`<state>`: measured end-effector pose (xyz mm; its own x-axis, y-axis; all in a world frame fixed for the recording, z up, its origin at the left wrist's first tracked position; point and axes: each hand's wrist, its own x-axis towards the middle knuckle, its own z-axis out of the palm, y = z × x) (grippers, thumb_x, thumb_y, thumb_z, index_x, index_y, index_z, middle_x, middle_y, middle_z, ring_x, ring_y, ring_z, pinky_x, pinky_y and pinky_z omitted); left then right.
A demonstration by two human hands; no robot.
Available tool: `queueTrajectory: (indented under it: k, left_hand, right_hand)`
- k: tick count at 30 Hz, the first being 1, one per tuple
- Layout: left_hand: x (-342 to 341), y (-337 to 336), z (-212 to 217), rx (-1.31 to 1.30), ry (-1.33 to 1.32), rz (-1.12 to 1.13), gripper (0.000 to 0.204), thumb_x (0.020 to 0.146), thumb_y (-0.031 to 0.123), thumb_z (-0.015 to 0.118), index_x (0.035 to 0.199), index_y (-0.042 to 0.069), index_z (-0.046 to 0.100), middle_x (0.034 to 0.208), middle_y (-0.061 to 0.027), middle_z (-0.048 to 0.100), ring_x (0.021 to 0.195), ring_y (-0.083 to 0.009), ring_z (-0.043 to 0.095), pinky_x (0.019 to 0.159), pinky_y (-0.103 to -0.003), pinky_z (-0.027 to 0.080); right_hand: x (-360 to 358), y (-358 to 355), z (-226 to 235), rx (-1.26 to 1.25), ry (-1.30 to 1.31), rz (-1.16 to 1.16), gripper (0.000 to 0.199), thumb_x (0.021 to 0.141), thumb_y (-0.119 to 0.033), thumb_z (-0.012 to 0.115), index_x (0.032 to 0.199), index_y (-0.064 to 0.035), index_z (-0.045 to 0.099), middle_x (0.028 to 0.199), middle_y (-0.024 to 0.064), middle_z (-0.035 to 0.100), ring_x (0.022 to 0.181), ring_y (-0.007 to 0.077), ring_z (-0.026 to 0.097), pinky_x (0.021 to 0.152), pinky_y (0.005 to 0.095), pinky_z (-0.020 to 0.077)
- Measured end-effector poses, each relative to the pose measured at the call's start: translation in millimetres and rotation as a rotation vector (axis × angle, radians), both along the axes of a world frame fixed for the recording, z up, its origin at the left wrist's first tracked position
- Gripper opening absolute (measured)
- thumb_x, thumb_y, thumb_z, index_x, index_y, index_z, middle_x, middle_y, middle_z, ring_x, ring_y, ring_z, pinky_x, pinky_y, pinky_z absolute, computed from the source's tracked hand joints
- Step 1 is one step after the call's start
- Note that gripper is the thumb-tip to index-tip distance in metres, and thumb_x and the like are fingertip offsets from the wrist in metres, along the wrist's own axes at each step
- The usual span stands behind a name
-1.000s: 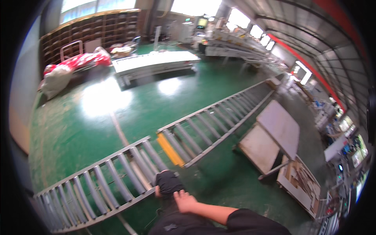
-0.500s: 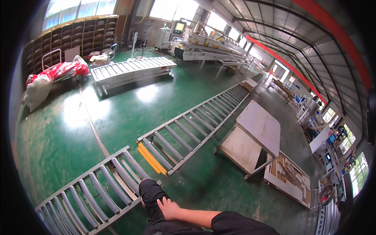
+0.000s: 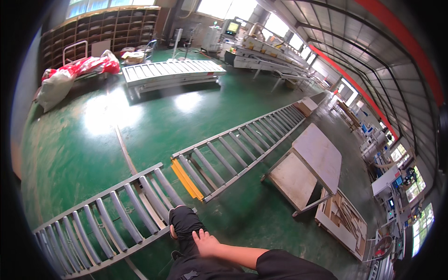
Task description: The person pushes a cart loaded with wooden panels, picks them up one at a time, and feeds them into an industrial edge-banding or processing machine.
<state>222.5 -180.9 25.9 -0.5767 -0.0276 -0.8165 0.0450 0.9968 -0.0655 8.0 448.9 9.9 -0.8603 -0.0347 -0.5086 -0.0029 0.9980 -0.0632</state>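
Observation:
My right hand (image 3: 206, 243) lies on a black trouser leg (image 3: 185, 223), near the knee. Its fingers are stretched out and slightly apart, with nothing in them. The bare forearm runs in from a black sleeve at the lower right. A small patch of skin shows at the left side of the leg, and I cannot make out what it belongs to. No clearly recognisable left hand appears. Close beyond the knee is the end of the near roller conveyor (image 3: 131, 213), with grey rollers in a metal frame.
Another roller conveyor (image 3: 242, 145) with a yellow end bar (image 3: 186, 179) runs away to the far right. Beside it stand a board-topped cart (image 3: 316, 156) and a bin of wood offcuts (image 3: 343, 221). A white roller table (image 3: 172, 72) and a red-and-white sack (image 3: 70, 77) are farther left.
The view has shifted, so the surroundings sit farther right and mostly higher in the picture. My right hand stays on the leg.

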Motion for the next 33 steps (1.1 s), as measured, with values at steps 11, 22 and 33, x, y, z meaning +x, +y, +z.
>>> queueTrajectory:
  k: [11, 22, 33]
  left_hand:
    - [-25.9, 21.8, 16.9, -0.114, 0.022, -0.092, 0.021, 0.08, 0.023, 0.064, 0.091, 0.016, 0.081, 0.095, -0.0119, 0.077, 0.093, -0.0314, 0.075, 0.083, -0.044, 0.059]
    - [-20.3, 25.4, 17.0, -0.065, 0.067, -0.102, 0.02, 0.076, 0.027, 0.07, 0.089, 0.016, 0.08, 0.093, -0.0122, 0.076, 0.089, -0.0322, 0.074, 0.08, -0.044, 0.059]
    - [-6.2, 11.5, -2.3, -0.049, 0.156, -0.101, 0.018, 0.079, 0.028, 0.07, 0.087, 0.014, 0.078, 0.092, -0.0129, 0.074, 0.09, -0.0346, 0.072, 0.08, -0.047, 0.057]
  right_hand:
    - [3.8, -9.9, 12.3, 0.0, -0.153, -0.079, 0.084, 0.089, -0.019, 0.054, 0.161, 0.0017, 0.016, 0.16, 0.0351, 0.025, 0.142, 0.0459, 0.04, 0.112, 0.0501, 0.0431]
    - [13.7, -6.9, 13.0, 0.009, -0.148, -0.064, 0.084, 0.09, -0.019, 0.053, 0.161, 0.0009, 0.015, 0.161, 0.0345, 0.024, 0.143, 0.0453, 0.04, 0.113, 0.049, 0.0421]
    - [21.9, 5.1, 7.2, 0.005, -0.11, -0.066, 0.09, 0.087, -0.024, 0.061, 0.161, 0.0004, 0.016, 0.159, 0.0348, 0.027, 0.14, 0.0466, 0.042, 0.111, 0.0512, 0.0444]
